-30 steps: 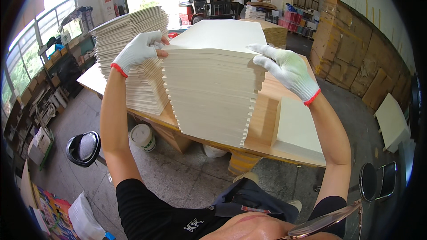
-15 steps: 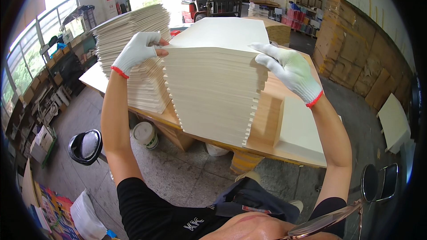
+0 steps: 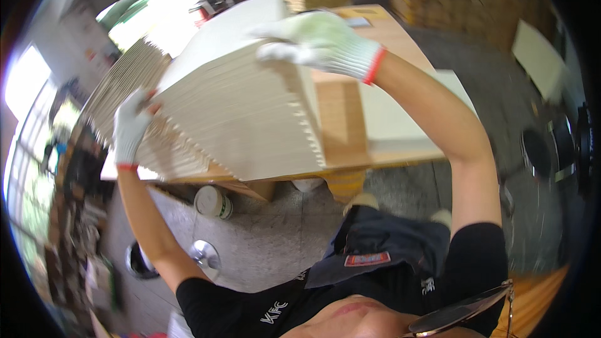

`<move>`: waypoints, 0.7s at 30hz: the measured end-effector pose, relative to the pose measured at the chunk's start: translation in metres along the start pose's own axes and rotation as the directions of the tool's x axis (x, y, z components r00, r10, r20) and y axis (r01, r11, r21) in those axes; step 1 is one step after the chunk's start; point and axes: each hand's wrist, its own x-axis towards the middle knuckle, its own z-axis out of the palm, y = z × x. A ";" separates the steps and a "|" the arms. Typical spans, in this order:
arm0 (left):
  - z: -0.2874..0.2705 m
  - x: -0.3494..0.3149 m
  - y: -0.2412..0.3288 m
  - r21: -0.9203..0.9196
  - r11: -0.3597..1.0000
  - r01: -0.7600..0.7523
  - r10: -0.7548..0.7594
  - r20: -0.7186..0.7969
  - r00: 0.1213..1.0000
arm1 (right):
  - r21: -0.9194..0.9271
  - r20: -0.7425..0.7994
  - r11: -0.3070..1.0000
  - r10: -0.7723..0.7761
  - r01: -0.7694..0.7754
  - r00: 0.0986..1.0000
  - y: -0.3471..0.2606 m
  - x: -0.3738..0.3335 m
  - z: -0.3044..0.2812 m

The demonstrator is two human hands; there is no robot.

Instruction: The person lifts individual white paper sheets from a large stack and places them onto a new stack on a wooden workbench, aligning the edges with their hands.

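Observation:
A tall stack of pale cardboard sheets point(image 3: 231, 119) with notched side edges stands on the wooden table point(image 3: 400, 44) in front of me. Both hands wear white knit gloves with red cuffs. My left hand point(image 3: 131, 125) is closed at the stack's upper left corner, its bare thumb and fingertip at the sheet edges. My right hand point(image 3: 322, 44) has its fingers closed over the upper right corner. Motion blur hides how many sheets lie between the fingers. The top sheet's white face point(image 3: 235, 25) slopes away behind the edges.
A second stack of sheets point(image 3: 122, 81) leans at the left. Right of the main stack are a brown block point(image 3: 341, 119) and white board point(image 3: 407, 116). A bucket point(image 3: 213, 202) and a stool base point(image 3: 205, 256) stand on the floor. Cardboard point(image 3: 451, 6) is piled at the far right.
The view has turned and tilted, so the stack and table appear slanted. In the picture, both hands sit farther left, the right one higher and the left lower. Both stay at the stack's upper corners.

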 end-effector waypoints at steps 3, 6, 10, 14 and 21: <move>0.019 -0.022 -0.007 0.174 0.968 -0.181 0.220 -0.239 0.946 | -0.071 -0.032 0.996 0.048 -0.050 0.998 -0.020 -0.035 -0.038; 0.023 -0.065 0.002 0.293 0.955 -0.048 0.210 -0.552 0.807 | 0.076 -0.072 0.983 0.172 -0.166 0.983 0.021 -0.108 -0.045; 0.104 -0.112 0.041 -0.105 0.817 -0.568 0.394 -0.617 0.681 | -0.264 -0.098 0.726 0.635 -0.635 0.766 0.084 -0.264 -0.076; 0.201 -0.115 0.188 -0.301 0.634 -0.713 0.669 -0.249 0.700 | -0.142 -0.392 0.296 0.860 -0.945 0.328 0.118 -0.429 -0.095; 0.379 -0.050 0.372 -0.486 0.608 -0.628 0.769 0.163 0.619 | 0.048 -0.280 0.090 0.957 -0.995 0.073 0.117 -0.484 -0.066</move>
